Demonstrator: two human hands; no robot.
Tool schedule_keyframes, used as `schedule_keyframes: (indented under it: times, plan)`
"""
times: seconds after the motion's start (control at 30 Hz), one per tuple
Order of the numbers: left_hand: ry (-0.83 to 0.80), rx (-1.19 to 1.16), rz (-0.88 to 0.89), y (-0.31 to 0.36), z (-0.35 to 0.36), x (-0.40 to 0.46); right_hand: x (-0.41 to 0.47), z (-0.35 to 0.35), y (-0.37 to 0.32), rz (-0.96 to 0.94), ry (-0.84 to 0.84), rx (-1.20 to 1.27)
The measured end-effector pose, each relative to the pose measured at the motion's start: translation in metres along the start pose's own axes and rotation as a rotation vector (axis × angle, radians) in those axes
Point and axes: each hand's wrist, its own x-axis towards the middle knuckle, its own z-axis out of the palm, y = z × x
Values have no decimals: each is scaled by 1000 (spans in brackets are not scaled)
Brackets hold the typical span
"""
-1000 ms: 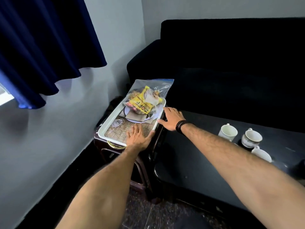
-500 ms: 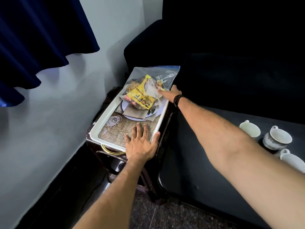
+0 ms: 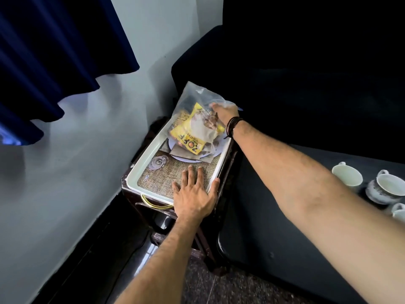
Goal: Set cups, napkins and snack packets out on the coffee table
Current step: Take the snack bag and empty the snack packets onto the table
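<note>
A white tray [image 3: 149, 150] sits on a small dark side table [image 3: 163, 222]. On its far half lies a clear plastic bag [image 3: 195, 95] holding yellow snack packets [image 3: 186, 137], on top of napkins and a pale plate [image 3: 186, 160]. My right hand [image 3: 226, 113] grips the bag's far right edge, which is raised off the tray. My left hand [image 3: 192, 191] lies flat on the burlap mat at the tray's near right corner, thumb over the rim. Three white cups [image 3: 347, 176] stand on the dark coffee table [image 3: 274, 227] at the right.
A black sofa [image 3: 306, 73] runs behind the tray and the coffee table. A grey wall and a dark blue curtain [image 3: 54, 51] close off the left side. A small clear glass piece [image 3: 156, 163] lies on the tray's mat.
My right hand went from the tray's right rim to the far end of the bag and took hold of it; the bag now lifts. My left hand stayed on the mat.
</note>
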Motion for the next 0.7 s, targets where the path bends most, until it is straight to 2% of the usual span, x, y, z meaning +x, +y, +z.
schedule_keyframes:
  times: [0.2, 0.33, 0.4, 0.47, 0.6, 0.67, 0.7]
  plan:
    - [-22, -1, -3, 1, -7, -5, -41, -15, -89, -209, -19, -8]
    - [-127, -48, -18, 7, -24, -11, -71, -66, -154, -311, 38, 13]
    - [-108, -168, -70, 18, -36, -16, -90, -97, -170, -333, 75, 36]
    - [-35, -314, -103, 33, -48, -24, -108, -121, -167, -325, 80, 103]
    - [121, -533, -40, 76, -78, -44, -158, -151, -117, -235, 51, 203]
    - [149, -598, -23, 97, -91, -56, -183, -162, -78, -156, 79, 49]
    - [154, -616, -4, 106, -96, -63, -195, -168, -57, -139, 80, -146]
